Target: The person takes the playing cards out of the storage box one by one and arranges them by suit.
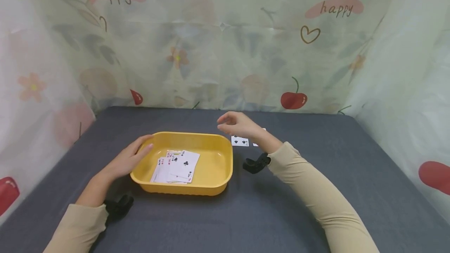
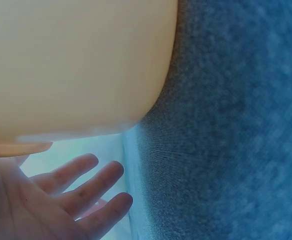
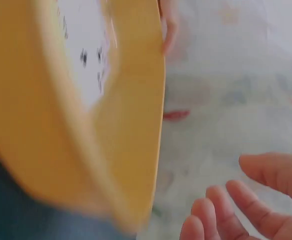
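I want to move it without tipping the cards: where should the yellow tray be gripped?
Probably the rim at both short ends, one hand from each side: the yellow tray is wide and open-topped, with cards lying inside. The left hand is at the left end; the right end is free.

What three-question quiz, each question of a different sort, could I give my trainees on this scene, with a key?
1. True or false: the right hand holds nothing.
2. Choose: what lies in the tray? A coins; B playing cards; C dice.
3. Short answer: which of the hands, the left hand or the right hand, is nearer the table cards?

Key: 1 true; 2 B; 3 right hand.
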`<act>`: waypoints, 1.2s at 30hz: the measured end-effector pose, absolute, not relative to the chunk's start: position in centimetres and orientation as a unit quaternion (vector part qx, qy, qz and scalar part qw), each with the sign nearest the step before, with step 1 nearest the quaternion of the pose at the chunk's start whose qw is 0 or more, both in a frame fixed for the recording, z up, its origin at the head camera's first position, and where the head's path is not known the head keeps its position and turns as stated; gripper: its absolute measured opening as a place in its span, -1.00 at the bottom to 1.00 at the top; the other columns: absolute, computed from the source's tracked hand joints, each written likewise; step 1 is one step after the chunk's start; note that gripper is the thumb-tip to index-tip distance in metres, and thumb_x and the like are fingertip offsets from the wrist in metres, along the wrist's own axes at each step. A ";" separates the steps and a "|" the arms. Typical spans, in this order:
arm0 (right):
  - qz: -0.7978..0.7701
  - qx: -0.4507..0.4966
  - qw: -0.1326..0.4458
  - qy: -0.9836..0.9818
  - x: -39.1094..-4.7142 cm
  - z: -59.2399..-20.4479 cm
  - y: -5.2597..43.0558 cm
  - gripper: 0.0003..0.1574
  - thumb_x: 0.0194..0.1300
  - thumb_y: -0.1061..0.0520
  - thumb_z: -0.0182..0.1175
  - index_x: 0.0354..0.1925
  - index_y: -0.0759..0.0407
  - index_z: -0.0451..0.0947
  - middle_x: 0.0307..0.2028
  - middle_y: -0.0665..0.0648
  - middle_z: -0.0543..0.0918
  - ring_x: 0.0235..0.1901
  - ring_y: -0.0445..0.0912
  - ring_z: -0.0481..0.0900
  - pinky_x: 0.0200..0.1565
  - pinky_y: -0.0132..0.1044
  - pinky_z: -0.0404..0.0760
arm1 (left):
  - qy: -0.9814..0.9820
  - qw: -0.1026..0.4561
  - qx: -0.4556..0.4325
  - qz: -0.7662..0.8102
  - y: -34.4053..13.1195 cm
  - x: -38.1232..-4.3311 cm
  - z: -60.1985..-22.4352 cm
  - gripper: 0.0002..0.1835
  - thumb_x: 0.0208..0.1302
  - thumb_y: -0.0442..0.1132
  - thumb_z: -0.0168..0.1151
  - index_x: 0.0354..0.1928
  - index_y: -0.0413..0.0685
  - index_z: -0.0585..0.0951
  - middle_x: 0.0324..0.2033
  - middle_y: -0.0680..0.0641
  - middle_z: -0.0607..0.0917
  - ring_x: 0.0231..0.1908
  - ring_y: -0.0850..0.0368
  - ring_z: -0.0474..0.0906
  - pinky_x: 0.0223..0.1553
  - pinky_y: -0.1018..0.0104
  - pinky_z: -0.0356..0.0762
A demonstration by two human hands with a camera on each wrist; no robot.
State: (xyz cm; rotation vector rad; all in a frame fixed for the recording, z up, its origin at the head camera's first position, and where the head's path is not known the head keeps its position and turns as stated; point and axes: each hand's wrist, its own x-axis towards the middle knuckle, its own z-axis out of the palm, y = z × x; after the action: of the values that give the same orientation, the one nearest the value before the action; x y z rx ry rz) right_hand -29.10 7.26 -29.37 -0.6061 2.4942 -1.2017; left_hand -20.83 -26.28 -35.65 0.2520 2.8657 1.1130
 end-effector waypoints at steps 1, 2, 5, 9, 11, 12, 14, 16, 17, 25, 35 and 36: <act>-0.416 -0.225 0.158 0.867 -28.9 -29.3 6.7 -0.58 0.31 0.01 0.13 0.10 0.10 0.44 0.00 0.17 0.58 -0.05 0.05 0.55 -0.09 -0.22 0.58 | 0.929 0.028 0.081 0.360 -26.3 -20.8 -35.7 -0.32 0.43 0.12 -0.19 0.39 -0.20 0.08 0.35 -0.36 0.15 0.29 -0.30 0.14 0.27 -0.27 0.08; -0.417 -0.238 0.162 0.862 -28.7 -29.2 6.1 -0.59 0.30 0.03 0.14 0.08 0.11 0.45 -0.02 0.18 0.59 -0.06 0.05 0.56 -0.09 -0.22 0.58 | 0.929 0.028 0.081 0.359 -26.3 -20.8 -35.6 -0.32 0.43 0.11 -0.19 0.39 -0.20 0.08 0.35 -0.36 0.15 0.29 -0.30 0.14 0.27 -0.28 0.08; -0.413 -0.274 0.174 0.851 -28.4 -29.3 4.5 -0.61 0.27 0.08 0.18 0.05 0.14 0.48 -0.07 0.16 0.60 -0.07 0.03 0.57 -0.05 -0.22 0.58 | 0.930 0.028 0.081 0.358 -26.3 -20.8 -35.7 -0.32 0.43 0.11 -0.19 0.39 -0.19 0.09 0.35 -0.36 0.15 0.29 -0.30 0.14 0.27 -0.28 0.09; -0.386 -0.318 0.178 0.848 -28.3 -29.7 2.6 -0.58 0.23 0.11 0.22 0.05 0.20 0.49 -0.13 0.16 0.61 -0.12 -0.04 0.58 -0.04 -0.30 0.55 | 0.929 0.028 0.081 0.360 -26.3 -20.8 -35.7 -0.33 0.43 0.11 -0.18 0.39 -0.19 0.09 0.35 -0.36 0.16 0.29 -0.30 0.15 0.27 -0.28 0.08; -0.372 -0.331 0.182 0.848 -28.3 -29.9 1.8 -0.55 0.22 0.12 0.24 0.06 0.21 0.49 -0.13 0.15 0.62 -0.13 -0.07 0.57 -0.05 -0.35 0.53 | 0.929 0.028 0.081 0.361 -26.3 -20.8 -35.7 -0.33 0.43 0.11 -0.18 0.39 -0.19 0.09 0.35 -0.36 0.16 0.29 -0.30 0.15 0.27 -0.28 0.08; -0.367 -0.336 0.185 0.847 -28.4 -30.0 1.4 -0.54 0.21 0.12 0.24 0.07 0.22 0.48 -0.12 0.14 0.62 -0.13 -0.08 0.57 -0.05 -0.36 0.53 | 0.928 0.028 0.082 0.362 -26.3 -20.8 -35.7 -0.33 0.43 0.10 -0.18 0.39 -0.19 0.09 0.35 -0.36 0.16 0.29 -0.30 0.15 0.27 -0.28 0.08; -0.358 -0.342 0.192 0.847 -28.5 -30.3 0.7 -0.53 0.20 0.13 0.25 0.08 0.22 0.48 -0.10 0.14 0.62 -0.10 -0.08 0.56 -0.04 -0.37 0.53 | 0.928 0.029 0.082 0.362 -26.3 -20.8 -35.7 -0.33 0.43 0.10 -0.18 0.39 -0.18 0.09 0.35 -0.35 0.16 0.29 -0.30 0.14 0.27 -0.28 0.08; -0.347 -0.349 0.199 0.848 -28.6 -30.6 0.1 -0.52 0.20 0.13 0.26 0.08 0.23 0.47 -0.07 0.15 0.62 -0.06 -0.07 0.56 -0.01 -0.36 0.52 | 0.928 0.027 0.083 0.361 -26.3 -20.8 -35.7 -0.34 0.43 0.10 -0.18 0.39 -0.18 0.09 0.35 -0.35 0.16 0.29 -0.30 0.15 0.27 -0.27 0.08; -0.341 -0.352 0.201 0.848 -28.7 -30.8 -0.2 -0.51 0.19 0.13 0.26 0.09 0.23 0.47 -0.07 0.15 0.62 -0.05 -0.07 0.56 0.00 -0.36 0.52 | 0.928 0.027 0.083 0.361 -26.3 -20.9 -35.7 -0.34 0.43 0.10 -0.18 0.39 -0.18 0.10 0.35 -0.35 0.16 0.29 -0.29 0.15 0.27 -0.27 0.09; -0.315 -0.376 0.229 0.841 -28.9 -32.1 -2.2 -0.50 0.16 0.21 0.28 0.08 0.25 0.47 -0.04 0.21 0.62 -0.01 -0.03 0.58 0.01 -0.41 0.52 | 0.929 0.028 0.083 0.361 -26.4 -20.9 -35.7 -0.34 0.43 0.10 -0.18 0.39 -0.18 0.10 0.35 -0.35 0.16 0.28 -0.29 0.17 0.27 -0.27 0.11; -0.270 -0.421 0.280 0.820 -29.0 -33.1 -3.6 -0.46 0.13 0.24 0.30 0.11 0.20 0.44 0.03 0.18 0.56 0.00 -0.06 0.53 0.04 -0.40 0.50 | 0.929 0.025 0.087 0.358 -26.5 -21.0 -35.9 -0.35 0.44 0.09 -0.18 0.38 -0.20 0.11 0.35 -0.35 0.18 0.29 -0.29 0.16 0.26 -0.27 0.09; -0.263 -0.422 0.282 0.821 -29.0 -33.2 -3.7 -0.44 0.12 0.24 0.31 0.12 0.19 0.44 0.03 0.18 0.55 0.00 -0.06 0.52 0.04 -0.41 0.50 | 0.929 0.025 0.087 0.359 -26.5 -21.1 -35.9 -0.35 0.44 0.09 -0.18 0.38 -0.20 0.11 0.35 -0.35 0.18 0.29 -0.29 0.16 0.26 -0.27 0.10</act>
State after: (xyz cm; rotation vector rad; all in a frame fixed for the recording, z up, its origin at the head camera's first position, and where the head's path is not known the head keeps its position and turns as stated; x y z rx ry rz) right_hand -28.99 -3.70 -33.17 -1.1309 2.1984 -0.7046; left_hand -21.05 -26.47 -35.89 0.2687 2.8721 1.1106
